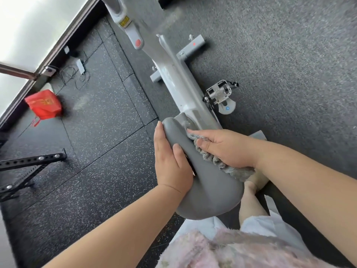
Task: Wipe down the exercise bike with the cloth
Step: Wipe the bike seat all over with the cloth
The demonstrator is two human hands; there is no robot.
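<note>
Saddle's getting done right now: right hand grips the bunched grey cloth against the right edge of the saddle, and left hand lies flat along its left side. I'd guess the rest of the exercise bike, including the pedal, is yet to be wiped.

- The saddle has its left flank taken by the left hand, which lies flat along it. The right flank is covered by the right hand and the bunched cloth it grips.
- Only the saddle's broad rear end, nearest the person, shows bare.
- Past the saddle's nose the bike frame slopes away and bars a straight reach forward.
- Right of the frame a pedal juts out over the carpet; past it there is open room.
- Left of the saddle there is room above the speckled floor mat. A black perforated rack and a red bag sit well off to that side.
- Under the right forearm a leg stands just beside the saddle.
</note>
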